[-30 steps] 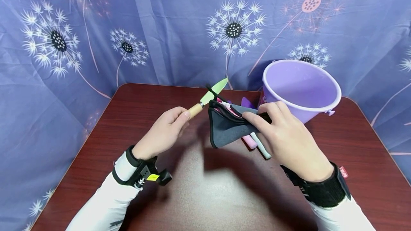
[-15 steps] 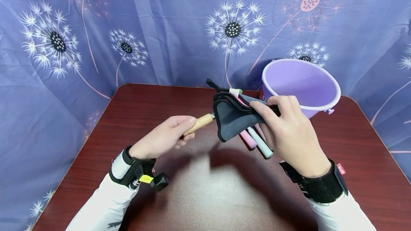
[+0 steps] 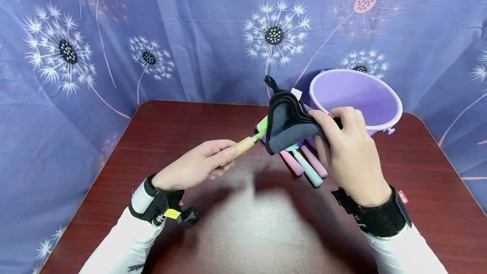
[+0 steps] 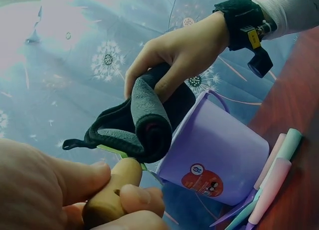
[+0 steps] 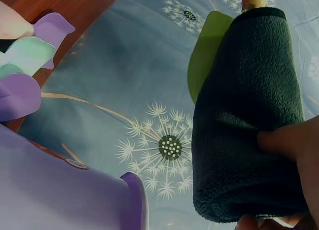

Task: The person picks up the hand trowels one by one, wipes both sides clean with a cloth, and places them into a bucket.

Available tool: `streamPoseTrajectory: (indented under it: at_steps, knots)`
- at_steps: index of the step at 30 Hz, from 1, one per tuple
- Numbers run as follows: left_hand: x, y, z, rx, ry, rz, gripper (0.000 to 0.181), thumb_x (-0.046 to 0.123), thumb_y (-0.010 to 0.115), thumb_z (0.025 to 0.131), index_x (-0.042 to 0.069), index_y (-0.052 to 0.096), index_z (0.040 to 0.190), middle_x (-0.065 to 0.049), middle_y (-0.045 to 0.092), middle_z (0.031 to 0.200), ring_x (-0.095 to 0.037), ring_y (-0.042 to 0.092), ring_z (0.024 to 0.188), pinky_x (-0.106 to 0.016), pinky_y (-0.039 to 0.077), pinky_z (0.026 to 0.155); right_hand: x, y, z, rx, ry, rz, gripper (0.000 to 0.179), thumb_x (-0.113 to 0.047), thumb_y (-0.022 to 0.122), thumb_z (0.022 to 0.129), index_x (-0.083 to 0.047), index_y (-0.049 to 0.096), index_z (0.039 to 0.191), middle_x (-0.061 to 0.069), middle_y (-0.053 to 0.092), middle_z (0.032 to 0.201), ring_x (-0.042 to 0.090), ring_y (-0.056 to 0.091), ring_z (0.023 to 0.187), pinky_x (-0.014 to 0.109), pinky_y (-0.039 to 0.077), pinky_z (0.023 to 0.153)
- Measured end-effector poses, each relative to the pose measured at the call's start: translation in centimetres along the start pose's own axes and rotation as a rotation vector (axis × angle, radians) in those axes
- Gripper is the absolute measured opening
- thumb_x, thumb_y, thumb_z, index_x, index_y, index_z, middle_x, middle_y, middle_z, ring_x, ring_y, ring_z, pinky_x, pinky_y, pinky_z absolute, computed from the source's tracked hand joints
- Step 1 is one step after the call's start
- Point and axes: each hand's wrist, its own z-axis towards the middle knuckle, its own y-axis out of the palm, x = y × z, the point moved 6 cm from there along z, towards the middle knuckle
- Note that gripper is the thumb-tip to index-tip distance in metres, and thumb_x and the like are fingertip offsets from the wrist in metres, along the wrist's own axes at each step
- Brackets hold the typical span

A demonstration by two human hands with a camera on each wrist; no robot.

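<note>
My left hand (image 3: 201,162) grips the wooden handle of a small garden trowel (image 3: 244,146) with a light green blade. Most of that blade (image 5: 207,55) is behind or against a folded dark grey cloth (image 3: 291,124) with black edging and a hanging loop. My right hand (image 3: 346,153) pinches the cloth, which is bent round in a loose roll in the left wrist view. Both things are held above the table. Whether the cloth wraps the whole blade is hidden.
A purple bucket (image 4: 224,145) stands at the back right, close to the right hand. Before it on the brown table (image 3: 182,126) lie several toy sand tools, including one with a mint handle (image 3: 309,170) and one with a pink handle (image 3: 292,164). A dandelion-print curtain (image 3: 213,33) hangs behind.
The cloth has shifted right and its loop end has swung up. My left hand has moved slightly right, its trowel blade now mostly behind the cloth instead of sticking out beyond it.
</note>
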Motion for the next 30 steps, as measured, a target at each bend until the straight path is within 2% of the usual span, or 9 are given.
streamPoseTrajectory:
  at_steps: [7, 16, 20, 25, 30]
  knots:
    - [-0.1, 0.1, 0.1, 0.003, 0.004, -0.011, 0.028, 0.03, 0.042, 0.109, 0.006, 0.055, 0.103, -0.012, 0.042, 0.081, -0.018, 0.033, 0.06, -0.025, 0.027, 0.052, 0.7, -0.1, -0.1, 0.018, 0.068, -0.001, 0.039, -0.011, 0.056, 0.089, -0.007, 0.064, 0.127, 0.023, 0.051, 0.103, 0.041, 0.048, 0.091, 0.054, 0.044, 0.067]
    - [0.1, 0.2, 0.1, 0.001, -0.003, -0.054, 0.026, 0.028, 0.041, 0.109, 0.006, 0.055, 0.107, -0.013, 0.041, 0.082, -0.018, 0.033, 0.06, -0.025, 0.026, 0.051, 1.0, -0.3, -0.1, 0.047, 0.138, 0.002, 0.034, -0.011, 0.055, 0.089, -0.006, 0.066, 0.121, 0.02, 0.051, 0.098, 0.039, 0.049, 0.086, 0.053, 0.042, 0.069]
    - [0.1, 0.2, 0.0, 0.014, -0.021, -0.081, 0.027, 0.028, 0.041, 0.109, 0.003, 0.052, 0.103, -0.011, 0.041, 0.082, -0.016, 0.033, 0.061, -0.024, 0.027, 0.052, 0.8, -0.2, -0.2, 0.025, 0.114, 0.009, 0.036, -0.012, 0.054, 0.089, -0.004, 0.065, 0.123, 0.02, 0.051, 0.097, 0.037, 0.048, 0.085, 0.051, 0.042, 0.068]
    - [0.0, 0.1, -0.2, 0.043, -0.057, -0.143, 0.033, 0.031, 0.04, 0.109, 0.0, 0.047, 0.099, -0.008, 0.039, 0.081, -0.014, 0.034, 0.062, -0.023, 0.026, 0.053, 0.3, 0.0, -0.1, -0.009, 0.035, 0.037, 0.037, -0.011, 0.054, 0.09, -0.003, 0.063, 0.124, 0.02, 0.05, 0.097, 0.037, 0.048, 0.085, 0.05, 0.042, 0.068]
    - [0.0, 0.3, -0.2, 0.048, -0.065, -0.221, 0.033, 0.031, 0.04, 0.109, 0.0, 0.048, 0.102, -0.007, 0.036, 0.079, -0.013, 0.03, 0.062, -0.024, 0.022, 0.053, -0.4, 0.3, -0.1, -0.035, -0.033, 0.068, 0.039, -0.01, 0.056, 0.088, -0.004, 0.063, 0.126, 0.019, 0.05, 0.097, 0.038, 0.047, 0.085, 0.05, 0.043, 0.071]
